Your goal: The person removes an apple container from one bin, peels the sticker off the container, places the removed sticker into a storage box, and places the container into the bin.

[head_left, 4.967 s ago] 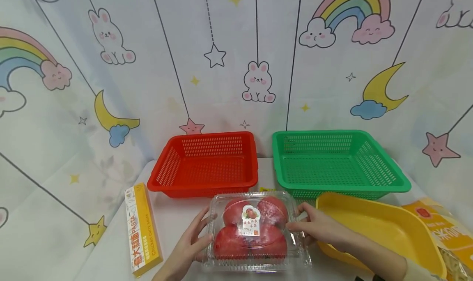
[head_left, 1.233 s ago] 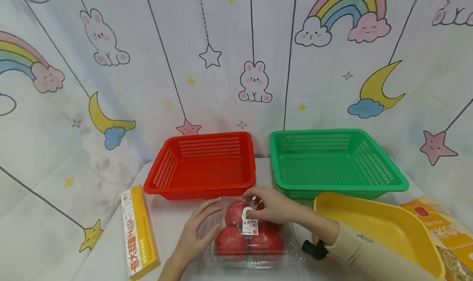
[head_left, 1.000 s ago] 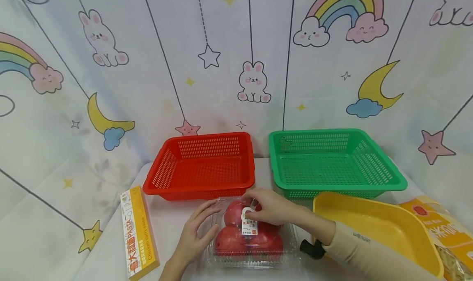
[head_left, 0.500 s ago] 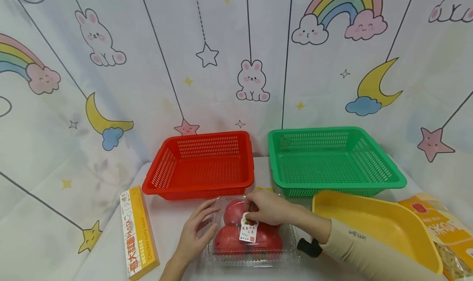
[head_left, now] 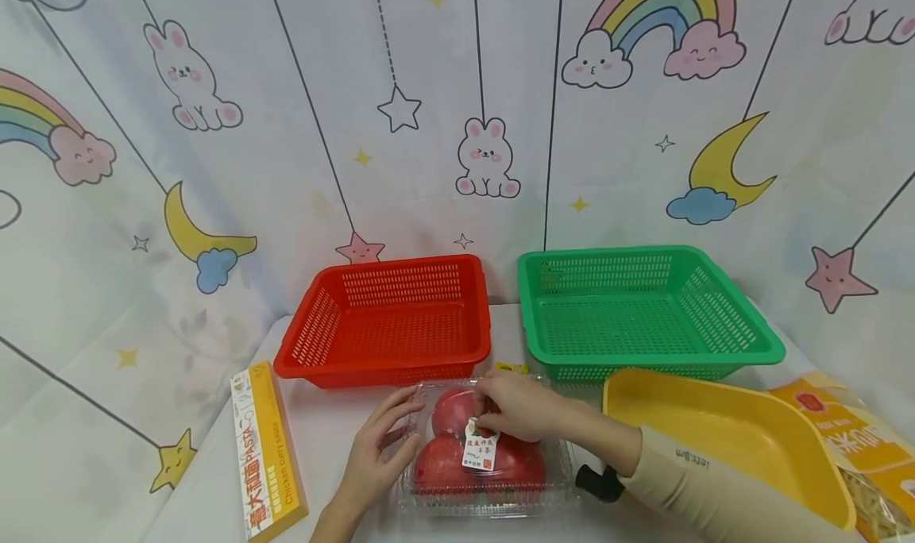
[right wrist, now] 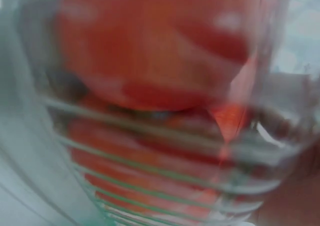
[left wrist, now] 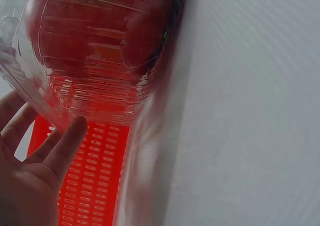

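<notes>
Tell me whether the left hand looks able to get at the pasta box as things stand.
Probably yes: the pasta box lies to the left of the left hand, with nothing visible between them, and that hand's fingers don't appear wrapped around the clear container.

at lower left, white table opens between pasta box and left hand; mid-frame, red basket and green basket leave a narrow gap; at lower right, a sleeve bars part of the yellow tray.
</notes>
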### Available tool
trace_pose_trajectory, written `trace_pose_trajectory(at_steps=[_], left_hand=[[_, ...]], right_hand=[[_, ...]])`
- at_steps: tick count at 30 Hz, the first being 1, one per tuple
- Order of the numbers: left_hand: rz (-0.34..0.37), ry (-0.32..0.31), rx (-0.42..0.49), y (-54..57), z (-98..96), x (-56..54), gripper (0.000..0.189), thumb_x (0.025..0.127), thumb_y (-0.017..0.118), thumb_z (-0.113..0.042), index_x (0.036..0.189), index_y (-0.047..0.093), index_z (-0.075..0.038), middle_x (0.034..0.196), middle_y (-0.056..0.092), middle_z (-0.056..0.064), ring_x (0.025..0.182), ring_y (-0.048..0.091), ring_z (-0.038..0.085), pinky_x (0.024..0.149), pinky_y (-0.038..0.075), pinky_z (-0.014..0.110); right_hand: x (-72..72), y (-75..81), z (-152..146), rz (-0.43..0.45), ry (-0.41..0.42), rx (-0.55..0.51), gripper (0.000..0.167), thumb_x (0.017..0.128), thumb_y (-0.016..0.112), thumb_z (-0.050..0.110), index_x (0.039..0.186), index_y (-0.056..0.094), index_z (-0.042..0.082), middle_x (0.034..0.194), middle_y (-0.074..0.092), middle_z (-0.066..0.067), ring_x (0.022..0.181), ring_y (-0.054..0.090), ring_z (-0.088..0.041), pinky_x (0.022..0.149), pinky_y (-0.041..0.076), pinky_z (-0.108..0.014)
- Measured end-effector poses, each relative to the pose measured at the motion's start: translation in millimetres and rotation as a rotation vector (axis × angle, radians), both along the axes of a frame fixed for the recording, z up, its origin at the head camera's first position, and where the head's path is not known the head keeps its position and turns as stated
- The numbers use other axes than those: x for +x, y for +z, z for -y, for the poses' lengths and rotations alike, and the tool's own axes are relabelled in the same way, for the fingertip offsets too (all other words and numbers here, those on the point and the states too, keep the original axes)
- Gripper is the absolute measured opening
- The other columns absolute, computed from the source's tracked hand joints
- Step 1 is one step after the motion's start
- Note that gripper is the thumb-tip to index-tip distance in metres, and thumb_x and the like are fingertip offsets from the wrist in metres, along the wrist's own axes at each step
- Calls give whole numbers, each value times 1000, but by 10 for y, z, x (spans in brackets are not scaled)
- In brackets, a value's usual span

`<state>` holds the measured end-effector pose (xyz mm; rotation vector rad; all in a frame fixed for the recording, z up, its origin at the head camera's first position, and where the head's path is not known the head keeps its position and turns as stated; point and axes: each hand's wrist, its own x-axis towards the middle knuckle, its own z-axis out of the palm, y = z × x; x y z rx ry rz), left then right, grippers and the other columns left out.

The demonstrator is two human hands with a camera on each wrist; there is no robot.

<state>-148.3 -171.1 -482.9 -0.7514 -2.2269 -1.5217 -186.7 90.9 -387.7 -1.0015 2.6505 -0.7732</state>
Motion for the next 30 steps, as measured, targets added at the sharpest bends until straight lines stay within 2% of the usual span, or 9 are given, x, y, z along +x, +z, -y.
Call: trace_pose_trajectory(at_steps=[8,13,18,24,30], left_hand=[[3,3,-4,12,3,2,41,87,70,-2,127,67,-12,145,53,9,128,54,36,84,58,37],[18,0,0,15,0,11,41,88,69,-2,127,67,-13,145,53,9,128,54,37,85,57,37],[26,0,-9,0,1,1,38,89,69,-2,126,67,-9,146,52,9,129,53,35,85,57,37],[46,-4,-13,-11,-3,-25,38,90,70,-3,128,66,-6,146,52,7,131,52,28,88,56,39],[26,10,-2,-16,-11,-38,36,88,71,-3,124,67,-6,144,54,8,127,55,35,84,58,44]], right_hand=[[-17,-1,-24,-36,40,-50,16,95,71,13,84,60,18,69,53,13,65,50,-4,59,48,-22],[-13,-14,-35,-2,24,-81,12,92,74,10,91,63,14,73,55,13,68,52,-4,63,49,-23],[-28,15,-73,21,28,-136,8,93,73,10,90,67,15,76,59,13,73,53,-6,65,50,-24],[-94,208,-269,121,39,-280,5,97,69,13,93,66,15,85,65,7,80,60,-12,72,54,-28],[-143,444,-599,166,21,-312,4,98,67,13,97,66,10,86,67,1,81,62,-19,70,53,-29]])
